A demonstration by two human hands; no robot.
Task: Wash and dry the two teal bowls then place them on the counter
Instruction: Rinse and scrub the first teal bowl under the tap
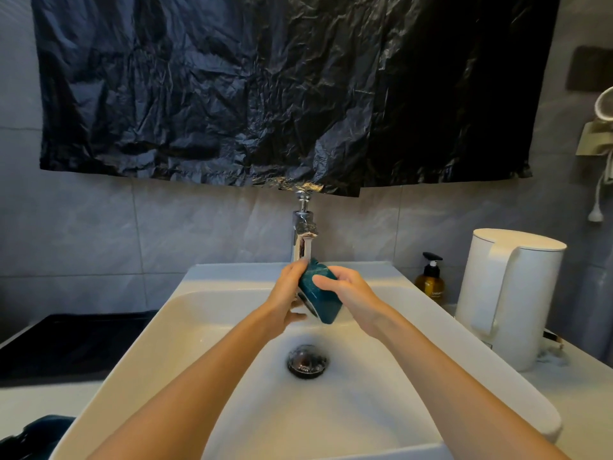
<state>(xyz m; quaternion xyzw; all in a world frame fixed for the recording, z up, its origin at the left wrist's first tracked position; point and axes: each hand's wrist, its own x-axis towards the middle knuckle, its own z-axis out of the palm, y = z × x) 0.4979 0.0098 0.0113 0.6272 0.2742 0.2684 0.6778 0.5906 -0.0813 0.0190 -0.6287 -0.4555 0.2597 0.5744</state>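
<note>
Both hands hold one teal bowl [321, 295] just below the single tap [303, 235], above the white sink [212, 313]. Left hand [286, 292] curls round its rim side, and right hand [346, 288] wraps its fingers over the outer wall. It is tipped on its side, above one dark drain [307, 361]. Right of the sink stand one white kettle [507, 293] and one amber pump bottle [430, 280]. A dark teal shape [43, 433] at the lower left is too unclear to name.

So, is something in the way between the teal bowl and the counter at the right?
Yes: a white kettle and an amber pump bottle stand on that counter, right beside the sink; the teal bowl must clear them.
</note>
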